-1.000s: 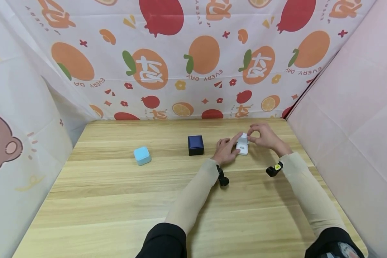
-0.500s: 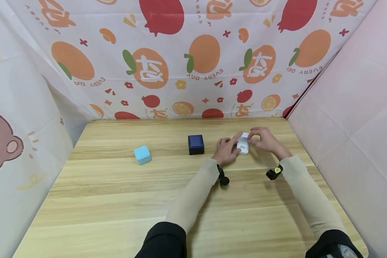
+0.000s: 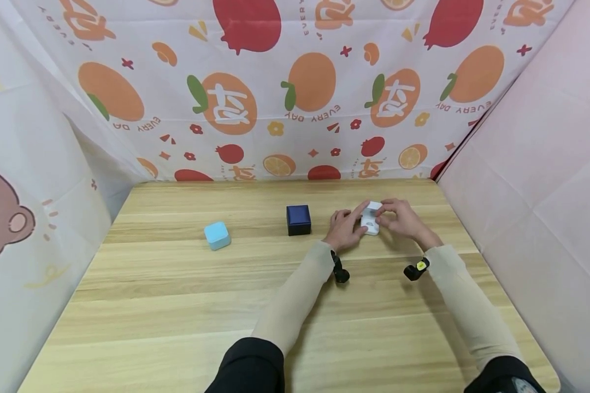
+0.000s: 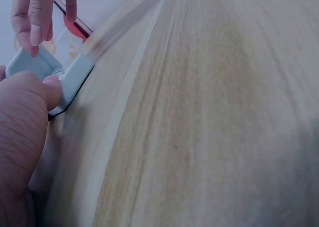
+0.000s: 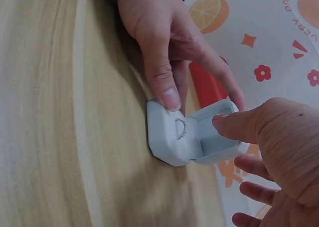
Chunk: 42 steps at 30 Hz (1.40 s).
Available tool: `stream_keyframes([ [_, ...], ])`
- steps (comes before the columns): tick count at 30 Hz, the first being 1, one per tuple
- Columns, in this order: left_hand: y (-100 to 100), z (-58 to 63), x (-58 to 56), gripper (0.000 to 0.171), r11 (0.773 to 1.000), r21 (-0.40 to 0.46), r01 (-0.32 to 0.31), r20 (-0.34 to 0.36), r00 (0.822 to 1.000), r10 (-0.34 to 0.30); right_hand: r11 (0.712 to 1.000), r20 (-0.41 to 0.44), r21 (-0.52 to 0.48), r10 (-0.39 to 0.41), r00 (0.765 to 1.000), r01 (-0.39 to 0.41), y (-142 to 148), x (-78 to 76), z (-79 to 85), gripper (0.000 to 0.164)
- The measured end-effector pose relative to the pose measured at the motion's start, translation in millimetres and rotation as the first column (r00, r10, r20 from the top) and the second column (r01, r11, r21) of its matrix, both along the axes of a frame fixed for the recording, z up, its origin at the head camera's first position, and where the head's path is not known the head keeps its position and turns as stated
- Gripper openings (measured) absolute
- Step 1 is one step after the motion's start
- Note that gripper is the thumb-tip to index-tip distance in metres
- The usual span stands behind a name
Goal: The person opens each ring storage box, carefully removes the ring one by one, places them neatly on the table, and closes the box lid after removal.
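Observation:
A small white ring box [image 5: 167, 137] stands with its lid raised near the back right of the table. Seen in the right wrist view, a silver-coloured ring [image 5: 181, 129] sits upright in its slot. My left hand [image 3: 345, 229] holds the box from the left, thumb on the front of the base and index finger reaching to the lid. At the lid's right side is my right hand [image 3: 398, 217], its fingers loosely bent. Its thumb overlaps the inside of the lid [image 5: 214, 129] in the right wrist view, while the left wrist view shows a fingertip right at the lid's edge.
Left of the hands stands a dark blue box [image 3: 299, 220], and farther left a light blue rounded box [image 3: 217, 236]. The wooden table [image 3: 177, 305] ends at a fruit-print cloth [image 3: 255, 147] behind and a pale cloth wall [image 3: 536, 164] on the right.
My right hand has shifted slightly down along the raised lid, toward the ring box's base. The left hand and the ring box stay in place.

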<state>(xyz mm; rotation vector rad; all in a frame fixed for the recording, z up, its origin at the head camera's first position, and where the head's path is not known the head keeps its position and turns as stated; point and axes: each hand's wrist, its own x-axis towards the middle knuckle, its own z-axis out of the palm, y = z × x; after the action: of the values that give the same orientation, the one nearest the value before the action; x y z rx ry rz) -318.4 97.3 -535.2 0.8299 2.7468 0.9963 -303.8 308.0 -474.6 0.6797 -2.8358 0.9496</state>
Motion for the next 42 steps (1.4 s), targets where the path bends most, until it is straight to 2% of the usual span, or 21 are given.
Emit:
stream_keyframes([
  [9, -1.6, -2.3, -1.1, 0.076, 1.0, 0.02, 0.001, 0.001, 1.0, -0.001, 1.0, -0.004, 0.002, -0.022, 1.0, 0.022, 0.6, 2.8, -12.7, 0.011],
  [16, -1.6, -2.4, -1.3, 0.075, 1.0, 0.026, 0.002, -0.002, 1.0, -0.002, 0.999, -0.043, -0.025, -0.021, 0.999, 0.02, 1.1, 4.1, -22.2, 0.01],
  [27, -2.3, 1.7, 2.0, 0.075, 1.0, 0.021, -0.001, -0.017, 1.0, 0.001, 0.994, -0.035, -0.094, -0.059, 0.998, 0.056, -0.2, 5.2, -33.1, 0.01],
  [36, -1.7, 2.7, 2.0, 0.075, 1.0, 0.029, -0.001, -0.038, 0.999, 0.002, 0.984, 0.011, -0.15, -0.094, 0.995, 0.095, 0.0, 5.0, -35.0, 0.013],
  [42, -0.7, -1.9, 1.2, 0.075, 0.999, 0.036, -0.007, -0.039, 0.999, 0.009, 0.977, 0.037, -0.184, -0.107, 0.994, 0.112, -0.6, 4.2, -42.6, 0.015],
])
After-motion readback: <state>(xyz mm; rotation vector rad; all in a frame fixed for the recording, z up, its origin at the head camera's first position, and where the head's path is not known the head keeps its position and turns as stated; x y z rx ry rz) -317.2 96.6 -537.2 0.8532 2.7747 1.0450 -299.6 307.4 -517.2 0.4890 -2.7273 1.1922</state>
